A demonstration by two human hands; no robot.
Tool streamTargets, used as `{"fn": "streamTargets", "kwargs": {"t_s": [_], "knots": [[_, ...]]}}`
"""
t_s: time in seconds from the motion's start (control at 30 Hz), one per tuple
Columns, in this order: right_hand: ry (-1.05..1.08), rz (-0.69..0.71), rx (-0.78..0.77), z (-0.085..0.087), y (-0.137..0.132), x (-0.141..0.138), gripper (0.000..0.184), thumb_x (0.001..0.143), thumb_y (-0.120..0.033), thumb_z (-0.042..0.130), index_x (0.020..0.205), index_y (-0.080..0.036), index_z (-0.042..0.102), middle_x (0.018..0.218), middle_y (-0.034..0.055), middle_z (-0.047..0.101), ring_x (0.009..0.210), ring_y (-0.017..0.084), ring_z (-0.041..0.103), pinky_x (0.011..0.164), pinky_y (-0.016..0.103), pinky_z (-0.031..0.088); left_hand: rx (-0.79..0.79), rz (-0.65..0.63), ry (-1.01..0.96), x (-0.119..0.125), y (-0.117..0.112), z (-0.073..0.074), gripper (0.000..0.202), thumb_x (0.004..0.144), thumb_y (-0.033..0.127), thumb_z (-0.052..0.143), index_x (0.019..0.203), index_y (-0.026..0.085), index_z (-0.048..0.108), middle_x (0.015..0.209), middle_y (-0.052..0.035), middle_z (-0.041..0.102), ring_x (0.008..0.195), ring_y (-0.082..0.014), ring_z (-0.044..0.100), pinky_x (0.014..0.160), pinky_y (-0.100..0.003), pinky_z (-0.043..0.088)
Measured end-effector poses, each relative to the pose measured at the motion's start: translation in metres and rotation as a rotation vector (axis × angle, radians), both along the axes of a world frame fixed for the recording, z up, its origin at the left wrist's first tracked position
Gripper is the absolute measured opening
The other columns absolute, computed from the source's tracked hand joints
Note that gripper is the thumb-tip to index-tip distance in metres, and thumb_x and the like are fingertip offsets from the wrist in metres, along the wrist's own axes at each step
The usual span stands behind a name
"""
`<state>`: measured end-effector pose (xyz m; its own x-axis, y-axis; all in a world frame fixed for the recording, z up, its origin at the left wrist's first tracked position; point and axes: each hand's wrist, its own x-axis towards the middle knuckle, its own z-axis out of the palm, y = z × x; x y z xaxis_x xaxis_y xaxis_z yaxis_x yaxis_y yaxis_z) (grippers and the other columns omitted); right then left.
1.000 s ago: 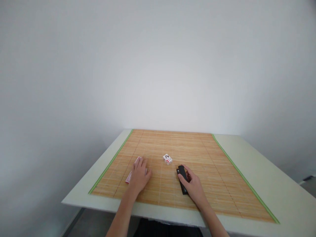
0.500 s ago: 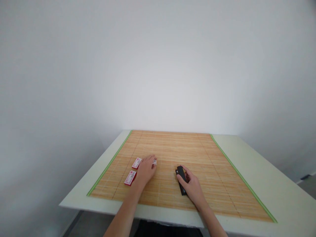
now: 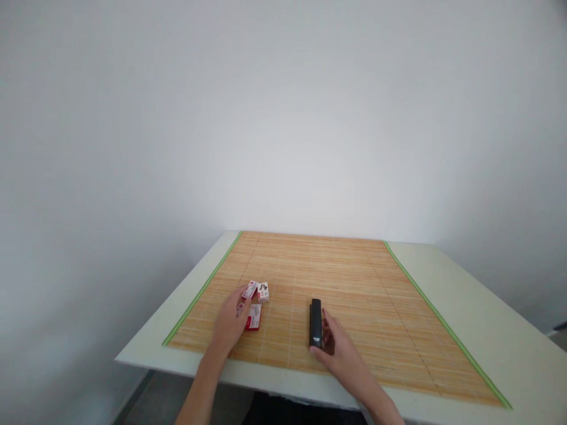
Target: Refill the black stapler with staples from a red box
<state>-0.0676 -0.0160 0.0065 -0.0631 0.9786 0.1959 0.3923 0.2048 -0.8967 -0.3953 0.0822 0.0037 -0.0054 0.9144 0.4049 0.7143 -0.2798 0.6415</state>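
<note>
On the bamboo mat (image 3: 301, 271) several small red-and-white boxes lie grouped at left: a tilted box (image 3: 250, 288), an upright-looking box with a dark picture (image 3: 263, 292) and a flat box (image 3: 254, 317). My left hand (image 3: 229, 321) is at their left side, thumb and fingers apart, fingertips touching the tilted box. Part of another printed surface shows between thumb and fingers, mostly hidden. A black stapler (image 3: 316, 323) lies lengthwise, pointing away from me. My right hand (image 3: 343, 354) rests along its right side, fingers spread, with the thumb by its near end.
The mat has green side edges and covers the middle of a white table (image 3: 447, 289). A plain white wall (image 3: 305, 136) stands directly behind the table. The table's front edge (image 3: 261, 378) is close to my body.
My left hand has drawn back to the left, uncovering the picture box. The boxes now sit closer together. The stapler has turned straighter, and my right hand has loosened around it.
</note>
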Motion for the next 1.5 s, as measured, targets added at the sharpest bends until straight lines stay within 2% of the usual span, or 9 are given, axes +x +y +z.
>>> {"fn": "streamTargets", "kwargs": {"t_s": [0.17, 0.3, 0.43, 0.67, 0.83, 0.97, 1.2, 1.5], "knots": [[-0.09, 0.022, 0.039, 0.006, 0.008, -0.045, 0.094, 0.072, -0.019, 0.069, 0.159, -0.026, 0.032, 0.133, 0.0107, 0.061, 0.11, 0.029, 0.063, 0.097, 0.044, 0.052, -0.064, 0.032, -0.087, 0.001, -0.004, -0.013, 0.048, 0.105, 0.046, 0.036, 0.146, 0.026, 0.05, 0.148, -0.0059, 0.056, 0.135, -0.0232, 0.053, 0.116, -0.043, 0.039], [-0.12, 0.022, 0.076, 0.006, 0.027, -0.086, 0.094, 0.074, -0.016, 0.067, 0.159, -0.026, 0.03, 0.139, 0.0104, 0.059, 0.122, 0.031, 0.059, 0.105, 0.048, 0.049, -0.049, 0.006, -0.025, 0.002, -0.004, -0.017, 0.049, 0.105, 0.046, 0.037, 0.147, 0.026, 0.05, 0.148, -0.0065, 0.056, 0.138, -0.024, 0.05, 0.118, -0.045, 0.037], [-0.139, 0.052, 0.089, 0.002, 0.039, -0.108, 0.089, 0.076, -0.018, 0.066, 0.158, -0.027, 0.033, 0.151, 0.0082, 0.051, 0.135, 0.03, 0.052, 0.113, 0.047, 0.043, -0.034, -0.011, 0.038, 0.001, -0.006, -0.018, 0.05, 0.104, 0.044, 0.038, 0.15, 0.026, 0.046, 0.151, -0.0068, 0.053, 0.14, -0.0244, 0.048, 0.119, -0.046, 0.034], [-0.178, 0.061, 0.112, 0.001, 0.041, -0.113, 0.088, 0.079, -0.021, 0.066, 0.159, -0.028, 0.031, 0.155, 0.0048, 0.048, 0.137, 0.028, 0.051, 0.114, 0.045, 0.042, -0.024, -0.021, 0.084, 0.001, -0.005, -0.021, 0.049, 0.103, 0.042, 0.04, 0.149, 0.026, 0.048, 0.153, -0.0063, 0.051, 0.141, -0.0246, 0.046, 0.121, -0.048, 0.032], [-0.201, 0.041, 0.083, 0.0, 0.045, -0.123, 0.088, 0.078, -0.023, 0.069, 0.158, -0.029, 0.033, 0.152, 0.0053, 0.051, 0.133, 0.031, 0.055, 0.111, 0.047, 0.045, -0.02, 0.013, 0.037, -0.001, -0.003, -0.025, 0.047, 0.103, 0.041, 0.039, 0.144, 0.025, 0.053, 0.149, -0.006, 0.055, 0.138, -0.024, 0.05, 0.119, -0.047, 0.036], [-0.169, 0.033, 0.095, -0.002, 0.046, -0.127, 0.09, 0.078, -0.022, 0.071, 0.158, -0.031, 0.032, 0.154, 0.0038, 0.05, 0.136, 0.03, 0.053, 0.112, 0.047, 0.044, -0.013, 0.03, 0.014, -0.002, -0.002, -0.025, 0.045, 0.102, 0.04, 0.039, 0.141, 0.025, 0.056, 0.147, -0.0061, 0.057, 0.135, -0.024, 0.053, 0.119, -0.048, 0.038], [-0.157, 0.025, 0.092, 0.001, 0.045, -0.127, 0.089, 0.077, -0.021, 0.073, 0.157, -0.036, 0.035, 0.142, 0.0016, 0.062, 0.128, 0.029, 0.059, 0.11, 0.046, 0.045, -0.001, 0.042, 0.022, -0.003, -0.002, -0.026, 0.044, 0.102, 0.04, 0.04, 0.141, 0.027, 0.057, 0.147, -0.0056, 0.057, 0.135, -0.0239, 0.054, 0.118, -0.047, 0.039], [-0.169, 0.034, 0.097, -0.001, 0.046, -0.126, 0.089, 0.079, -0.023, 0.074, 0.157, -0.036, 0.034, 0.147, 0.0018, 0.058, 0.129, 0.03, 0.059, 0.109, 0.046, 0.046, 0.0, 0.051, -0.008, -0.003, -0.004, -0.025, 0.043, 0.102, 0.039, 0.041, 0.14, 0.026, 0.058, 0.145, -0.006, 0.059, 0.134, -0.0237, 0.054, 0.119, -0.047, 0.038]]}}
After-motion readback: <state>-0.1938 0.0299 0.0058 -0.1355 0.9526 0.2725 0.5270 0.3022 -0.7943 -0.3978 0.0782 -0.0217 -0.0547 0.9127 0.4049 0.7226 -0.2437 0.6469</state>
